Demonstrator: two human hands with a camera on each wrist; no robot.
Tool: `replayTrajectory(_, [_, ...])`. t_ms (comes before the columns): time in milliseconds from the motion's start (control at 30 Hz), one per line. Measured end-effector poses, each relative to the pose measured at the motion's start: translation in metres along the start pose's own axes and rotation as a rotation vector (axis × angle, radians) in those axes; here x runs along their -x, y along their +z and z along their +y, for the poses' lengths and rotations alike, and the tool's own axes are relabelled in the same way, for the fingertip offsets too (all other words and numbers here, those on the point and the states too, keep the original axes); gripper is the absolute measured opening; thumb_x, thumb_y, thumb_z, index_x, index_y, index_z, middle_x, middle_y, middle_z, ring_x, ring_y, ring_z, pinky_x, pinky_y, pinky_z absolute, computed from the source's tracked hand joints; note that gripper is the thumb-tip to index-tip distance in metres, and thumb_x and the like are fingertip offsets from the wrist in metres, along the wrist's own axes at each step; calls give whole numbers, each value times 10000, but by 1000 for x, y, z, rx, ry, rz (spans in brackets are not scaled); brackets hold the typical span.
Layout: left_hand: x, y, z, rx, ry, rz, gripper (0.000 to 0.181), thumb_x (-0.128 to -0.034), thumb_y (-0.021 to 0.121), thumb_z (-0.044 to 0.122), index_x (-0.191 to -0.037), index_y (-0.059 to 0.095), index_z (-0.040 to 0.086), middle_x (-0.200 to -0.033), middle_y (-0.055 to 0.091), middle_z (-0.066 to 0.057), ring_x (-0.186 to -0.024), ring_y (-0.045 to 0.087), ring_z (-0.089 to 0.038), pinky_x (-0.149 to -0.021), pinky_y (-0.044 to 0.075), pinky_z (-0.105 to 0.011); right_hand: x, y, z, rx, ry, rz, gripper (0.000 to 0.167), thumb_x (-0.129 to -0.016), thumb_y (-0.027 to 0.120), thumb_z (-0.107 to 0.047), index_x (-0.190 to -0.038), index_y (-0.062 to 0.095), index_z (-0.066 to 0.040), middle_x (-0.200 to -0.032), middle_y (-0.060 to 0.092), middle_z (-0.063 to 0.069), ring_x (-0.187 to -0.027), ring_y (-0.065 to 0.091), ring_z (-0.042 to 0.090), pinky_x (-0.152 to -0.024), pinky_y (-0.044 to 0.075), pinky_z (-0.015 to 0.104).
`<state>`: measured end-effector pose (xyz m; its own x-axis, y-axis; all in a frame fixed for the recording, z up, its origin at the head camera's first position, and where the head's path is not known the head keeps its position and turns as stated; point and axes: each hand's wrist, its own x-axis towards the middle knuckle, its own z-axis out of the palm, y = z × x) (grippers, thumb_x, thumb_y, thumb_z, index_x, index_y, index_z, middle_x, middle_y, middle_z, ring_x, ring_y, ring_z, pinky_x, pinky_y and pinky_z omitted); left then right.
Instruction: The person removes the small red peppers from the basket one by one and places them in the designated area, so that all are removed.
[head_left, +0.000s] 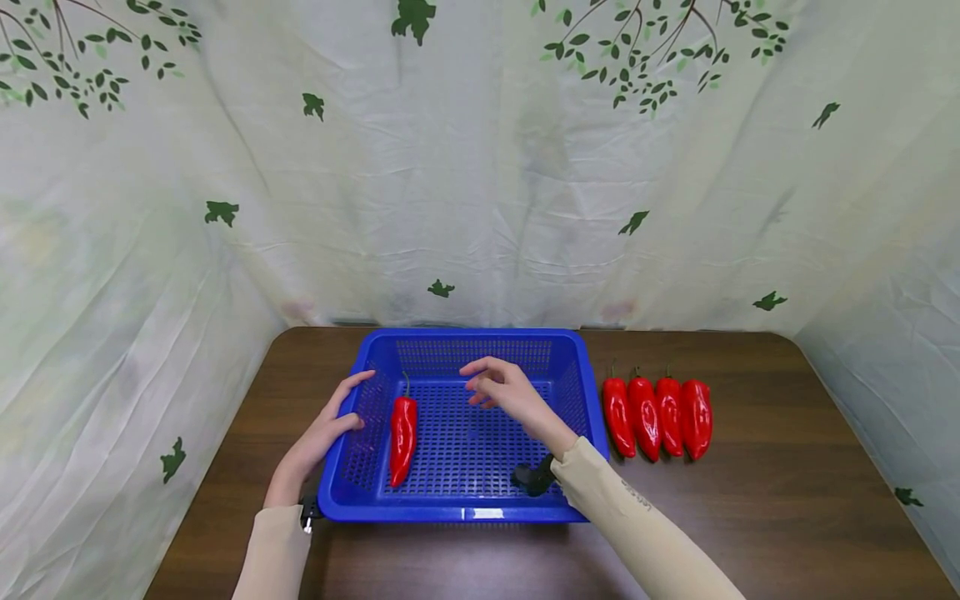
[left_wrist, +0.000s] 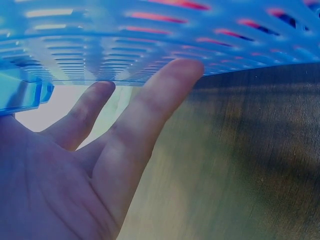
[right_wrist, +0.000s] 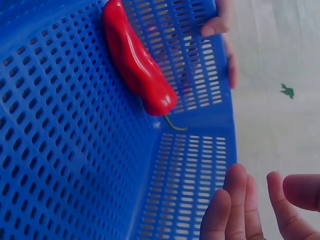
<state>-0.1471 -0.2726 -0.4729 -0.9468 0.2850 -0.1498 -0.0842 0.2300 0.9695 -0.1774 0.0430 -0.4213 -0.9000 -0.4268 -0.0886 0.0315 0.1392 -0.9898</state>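
Observation:
A blue plastic basket (head_left: 480,510) with slotted walls stands on the table. One glossy red chili pepper (head_left: 402,442) with a thin green stem lies inside it, near the left wall; the right wrist view also shows this pepper (right_wrist: 137,67). My left hand (head_left: 324,435) grips the basket's left rim, thumb over the inner side. In the left wrist view, fingers of that hand (left_wrist: 100,160) extend along the outside of the slotted wall. Above the basket's middle hovers my right hand (head_left: 513,393), its fingers loosely bent and holding nothing.
Several red chili peppers (head_left: 656,417) lie side by side on the brown wooden table (head_left: 787,467), just right of the basket. Behind the table hangs a pale curtain (head_left: 480,192) with leaf prints. A black device (head_left: 534,477) sits at the right wrist.

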Motion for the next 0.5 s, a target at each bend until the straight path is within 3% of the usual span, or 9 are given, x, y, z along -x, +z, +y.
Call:
replayTrajectory(167, [0,0,0,0,1,-2,683,-877,442,64,-1496,227,257,-1545,58,-171,-1277,272,-504,-879,457,-548,-6,9,4,-3,5,1,299,-929,468,-38,-1193,601,2,-956,640,94,-862,634,341,-764,516,431])
replayTrajectory(333, [0,-1,0,3,10,-5,685,-873,441,68,-1496,226,256,-1546,52,-171,-1277,267,-508,-878,455,-559,-11,17,9,-12,18,0,297,-923,471,-18,-1188,596,27,-933,638,94,-788,634,232,-796,502,506])
replayTrajectory(500, [0,-1,-1,3,18,-7,685,-872,439,63,-1496,228,251,-1544,57,-172,-1275,271,-500,-882,454,-545,-15,25,12,-6,25,-16,301,-922,476,-15,-1197,583,45,-940,636,118,-815,631,300,-775,513,475])
